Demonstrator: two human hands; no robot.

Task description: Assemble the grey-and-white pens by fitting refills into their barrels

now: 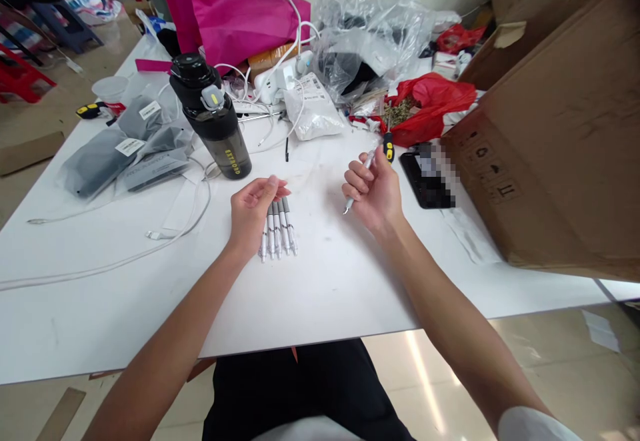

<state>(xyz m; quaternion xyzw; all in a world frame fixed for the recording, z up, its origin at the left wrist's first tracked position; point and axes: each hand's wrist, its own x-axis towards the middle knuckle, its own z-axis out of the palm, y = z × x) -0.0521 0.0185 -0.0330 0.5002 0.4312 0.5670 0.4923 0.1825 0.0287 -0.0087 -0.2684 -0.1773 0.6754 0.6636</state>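
My left hand (253, 211) is closed loosely around a bunch of several white pens (279, 231), held side by side just above the white table (320, 294), their tips pointing toward me. My right hand (373, 191) is closed on a single white pen (359, 179), held slanted with its tip down and to the left. The two hands are a short way apart over the middle of the table.
A dark water bottle (213, 117) stands behind my left hand. Grey packets (123, 154) and white cables (165, 227) lie at the left. A screwdriver (389, 144), a black phone (425, 177), red bag (430, 104) and large cardboard box (560, 134) are at the right. A pink bag (230, 7) is at the back.
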